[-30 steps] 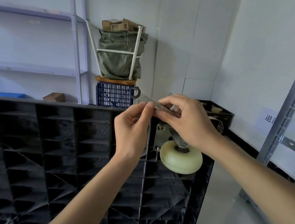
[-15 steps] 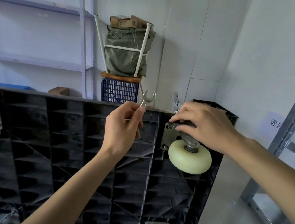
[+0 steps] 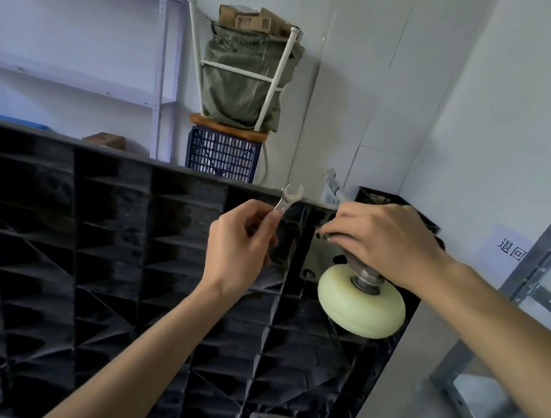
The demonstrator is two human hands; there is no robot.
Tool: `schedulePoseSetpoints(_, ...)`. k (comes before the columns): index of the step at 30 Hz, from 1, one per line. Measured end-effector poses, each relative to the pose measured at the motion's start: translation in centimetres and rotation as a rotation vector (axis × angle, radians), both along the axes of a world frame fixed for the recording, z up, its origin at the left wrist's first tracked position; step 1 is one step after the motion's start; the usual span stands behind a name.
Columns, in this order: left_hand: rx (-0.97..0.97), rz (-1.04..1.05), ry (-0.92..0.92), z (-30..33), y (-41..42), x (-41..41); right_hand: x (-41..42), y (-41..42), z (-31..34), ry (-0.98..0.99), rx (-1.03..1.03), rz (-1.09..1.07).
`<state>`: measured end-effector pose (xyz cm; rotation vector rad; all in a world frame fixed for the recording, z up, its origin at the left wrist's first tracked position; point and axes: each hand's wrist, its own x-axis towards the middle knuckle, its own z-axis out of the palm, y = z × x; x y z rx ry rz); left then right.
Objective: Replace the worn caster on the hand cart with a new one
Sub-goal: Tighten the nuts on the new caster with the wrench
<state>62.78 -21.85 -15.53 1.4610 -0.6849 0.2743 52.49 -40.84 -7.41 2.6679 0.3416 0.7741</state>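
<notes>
Cream plastic and bare steel made up the caster (image 3: 362,297), which sat bolted by its mount plate (image 3: 316,258) near the top right corner of the upended hand cart (image 3: 90,256). It looked rigid and fairly light, its wheel smooth and free to swivel, so the steel fork or the plate would probably give a surer hold than the wheel itself. The right hand (image 3: 380,241) lay over the fork, above the wheel, its curled fingertips (image 3: 324,233) touching the plate's upper edge, apparently at a bolt there; whether they pinched anything could not be told. The left hand (image 3: 238,249), just left of the plate, pinched the shank of a small open-ended wrench (image 3: 288,198), jaw end up and apart from the caster.
</notes>
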Motion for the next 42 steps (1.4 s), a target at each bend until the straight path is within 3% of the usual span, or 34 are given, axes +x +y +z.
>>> schedulePoseSetpoints(22,-0.008,-0.043,0.024,-1.4,-0.5,-0.7,-0.4,-1.0,0.5,0.041,0.111,0.019)
schedulePoseSetpoints(42,-0.048,-0.068,0.075,-1.5,-1.2,-1.4,0.6,-0.9,0.4,0.01,-0.064,0.092)
